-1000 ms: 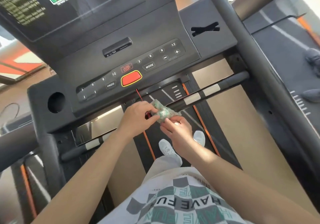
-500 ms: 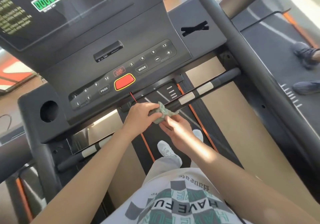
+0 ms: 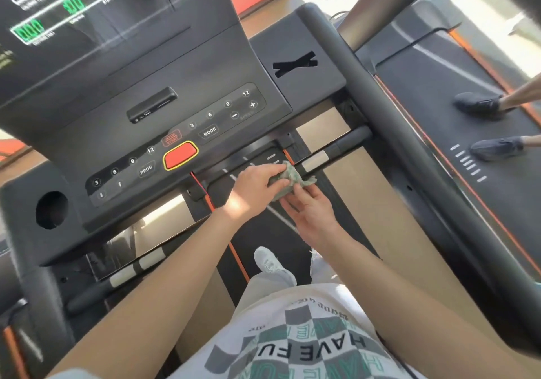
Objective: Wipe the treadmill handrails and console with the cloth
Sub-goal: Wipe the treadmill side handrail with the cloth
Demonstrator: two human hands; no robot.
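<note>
The cloth (image 3: 292, 174) is lying bunched on the handrail (image 3: 336, 152), just under the console (image 3: 181, 85). The left hand (image 3: 254, 188) is gripping it against the rail. The right hand (image 3: 311, 211) is seemingly pinching its lower edge, fingertips partly hidden.

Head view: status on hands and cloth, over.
Left hand grips cloth, bunched against the front bar. Right hand touches cloth's lower edge, grip unclear. Front bar toward the right rail unobstructed.

dark shoes (image 3: 478, 105) stand on the neighbouring treadmill belt (image 3: 424, 109) at the right.
</note>
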